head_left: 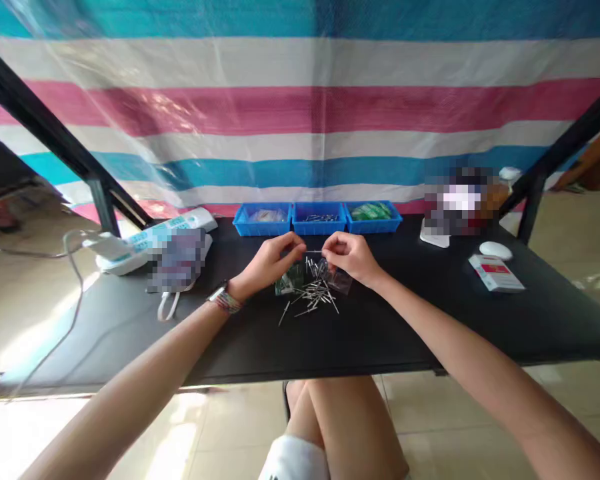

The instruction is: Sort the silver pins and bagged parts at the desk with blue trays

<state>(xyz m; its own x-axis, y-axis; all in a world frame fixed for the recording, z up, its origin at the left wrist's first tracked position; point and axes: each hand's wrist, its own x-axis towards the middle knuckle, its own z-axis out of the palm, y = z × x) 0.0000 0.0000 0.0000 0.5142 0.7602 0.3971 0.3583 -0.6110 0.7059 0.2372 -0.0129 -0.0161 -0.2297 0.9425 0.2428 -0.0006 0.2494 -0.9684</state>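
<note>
One slim metal pin (314, 251) runs lengthwise left to right, ends pinched by left hand (274, 260) and right hand (354, 257).

I record a single head-worn view, set above the near edge of the desk (260, 347), facing forward and steeply down. The hands (275, 259) sit mid-frame at moderate range; the striped sheet (330, 110) closes the background, knees (353, 417) the bottom.

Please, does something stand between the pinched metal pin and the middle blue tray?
Nothing visible does. The thin metal pin is between the left hand and the right hand, with black tabletop between it and the middle blue tray; the loose metal pins lie on the near side.
</note>
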